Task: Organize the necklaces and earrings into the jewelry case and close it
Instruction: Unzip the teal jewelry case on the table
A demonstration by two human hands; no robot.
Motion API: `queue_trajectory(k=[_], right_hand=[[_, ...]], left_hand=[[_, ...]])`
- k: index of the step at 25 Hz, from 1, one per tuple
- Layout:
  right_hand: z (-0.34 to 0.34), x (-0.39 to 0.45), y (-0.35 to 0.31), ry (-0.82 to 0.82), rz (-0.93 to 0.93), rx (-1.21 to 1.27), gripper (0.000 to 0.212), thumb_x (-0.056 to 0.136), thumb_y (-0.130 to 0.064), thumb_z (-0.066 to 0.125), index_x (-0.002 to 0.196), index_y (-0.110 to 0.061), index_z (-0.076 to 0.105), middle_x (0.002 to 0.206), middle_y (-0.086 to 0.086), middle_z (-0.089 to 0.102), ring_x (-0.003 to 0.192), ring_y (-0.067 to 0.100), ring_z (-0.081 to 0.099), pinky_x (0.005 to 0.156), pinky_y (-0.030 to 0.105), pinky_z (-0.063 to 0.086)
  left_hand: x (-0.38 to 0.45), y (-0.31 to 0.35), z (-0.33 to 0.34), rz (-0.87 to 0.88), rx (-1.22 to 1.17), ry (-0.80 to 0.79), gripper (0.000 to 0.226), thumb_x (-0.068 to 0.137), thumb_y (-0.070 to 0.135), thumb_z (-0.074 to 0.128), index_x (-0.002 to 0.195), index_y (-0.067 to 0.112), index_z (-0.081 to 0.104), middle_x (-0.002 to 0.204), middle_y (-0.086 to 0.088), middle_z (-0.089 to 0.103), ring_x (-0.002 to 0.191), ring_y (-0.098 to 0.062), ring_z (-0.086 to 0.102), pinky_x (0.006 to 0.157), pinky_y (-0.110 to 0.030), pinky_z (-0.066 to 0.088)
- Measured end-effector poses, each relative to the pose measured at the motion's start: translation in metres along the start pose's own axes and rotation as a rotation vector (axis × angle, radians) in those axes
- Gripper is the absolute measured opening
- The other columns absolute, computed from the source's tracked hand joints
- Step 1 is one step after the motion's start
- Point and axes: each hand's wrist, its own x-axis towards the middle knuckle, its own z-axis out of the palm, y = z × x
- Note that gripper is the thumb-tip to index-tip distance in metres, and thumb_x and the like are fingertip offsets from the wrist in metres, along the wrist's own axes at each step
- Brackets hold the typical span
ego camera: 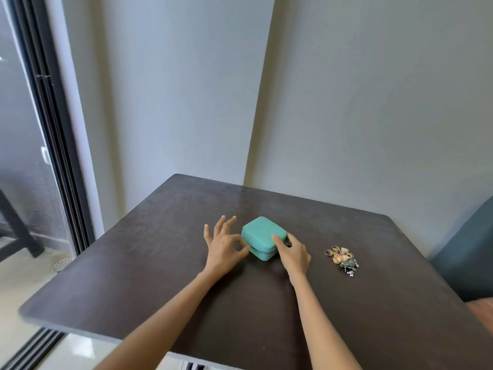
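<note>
A small teal jewelry case sits closed near the middle of the dark table. My left hand is at the case's left front corner, thumb and forefinger pinched together at the zipper line, the other fingers spread upward. My right hand holds the case's right side, one finger lying on the lid and the thumb against the right wall. A small heap of jewelry, gold rings, earrings and a silvery tangle, lies on the table to the right of my right hand, apart from it.
The table stands in a corner of grey walls. A sliding door frame and a floor drain are to the left. A dark teal seat is at the right edge.
</note>
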Motion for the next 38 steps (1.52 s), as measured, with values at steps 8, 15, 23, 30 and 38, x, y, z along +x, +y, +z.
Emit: queue_trajectory(k=[8,15,23,30,38], right_hand=[[0.004,0.015,0.008,-0.215,-0.082,0.185,0.052,0.078,-0.057,0.057,0.125,-0.036,0.058,0.119,-0.019,0.064,0.118,0.006,0.055,0.106,0.04,0.04],[0.008,0.027,0.014,-0.353,-0.136,0.192,0.068,0.075,-0.062,0.054,0.135,-0.032,0.05,0.135,-0.015,0.055,0.123,0.008,0.05,0.107,0.039,0.039],[0.003,0.0,0.002,-0.009,-0.051,0.359,0.031,0.092,-0.036,0.056,0.117,-0.018,0.055,0.113,-0.001,0.049,0.088,0.011,0.055,0.082,0.024,0.042],[0.039,-0.037,-0.046,-0.11,0.108,0.345,0.037,0.094,-0.037,0.043,0.113,-0.011,0.061,0.107,0.006,0.059,0.097,0.021,0.056,0.088,0.042,0.05],[0.099,-0.077,-0.098,-0.288,0.019,0.42,0.031,0.092,-0.039,0.042,0.109,-0.025,0.064,0.115,0.004,0.06,0.1,0.018,0.058,0.089,0.048,0.051]], left_hand=[[0.048,-0.036,0.004,-0.129,-0.016,0.001,0.009,0.083,0.037,0.066,0.085,0.032,0.073,0.152,0.003,0.03,0.146,-0.02,0.008,0.113,-0.055,-0.01],[0.084,-0.033,0.03,-0.098,-0.02,-0.074,0.011,0.086,0.033,0.065,0.091,0.028,0.072,0.15,0.001,0.035,0.146,-0.019,0.013,0.114,-0.052,-0.008],[0.054,-0.021,-0.001,-0.232,-0.857,-0.295,0.039,0.099,0.025,0.044,0.138,0.019,0.041,0.14,-0.002,0.047,0.121,-0.014,0.05,0.102,-0.027,0.038],[0.012,-0.034,-0.042,-0.175,-0.835,-0.428,0.049,0.094,0.025,0.055,0.139,0.02,0.038,0.136,0.0,0.046,0.12,-0.011,0.047,0.096,-0.018,0.038],[-0.01,-0.119,-0.118,-0.205,-0.676,-0.468,0.084,0.08,0.012,0.073,0.147,0.018,0.022,0.138,0.002,0.039,0.125,-0.012,0.044,0.099,-0.017,0.039]])
